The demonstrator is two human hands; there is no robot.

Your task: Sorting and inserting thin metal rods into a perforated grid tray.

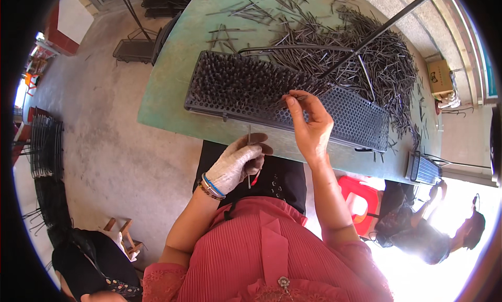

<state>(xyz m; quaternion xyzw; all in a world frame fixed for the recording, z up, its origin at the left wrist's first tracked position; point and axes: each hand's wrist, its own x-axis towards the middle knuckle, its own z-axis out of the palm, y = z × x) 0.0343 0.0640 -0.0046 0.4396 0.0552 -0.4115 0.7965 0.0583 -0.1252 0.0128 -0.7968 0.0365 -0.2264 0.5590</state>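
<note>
My left hand [238, 163], in a grey work glove, is closed around a thin metal pin [249, 145] that stands upright at the table's near edge. My bare right hand [309, 125] pinches another thin pin [300, 97] with thumb and fingertips and sets it over the black perforated tray [355, 119]. The left half of that tray is filled with standing dark pins [235, 82]; its right half shows bare holes. A large loose heap of dark pins [366, 51] lies on the green table [167, 93] behind the tray.
A long dark rod [387, 25] crosses the heap diagonally. A red plastic stool [361, 197] sits below the table at right. Black wire racks [44, 145] are stacked on the concrete floor at left, and a cardboard box [439, 74] stands at right.
</note>
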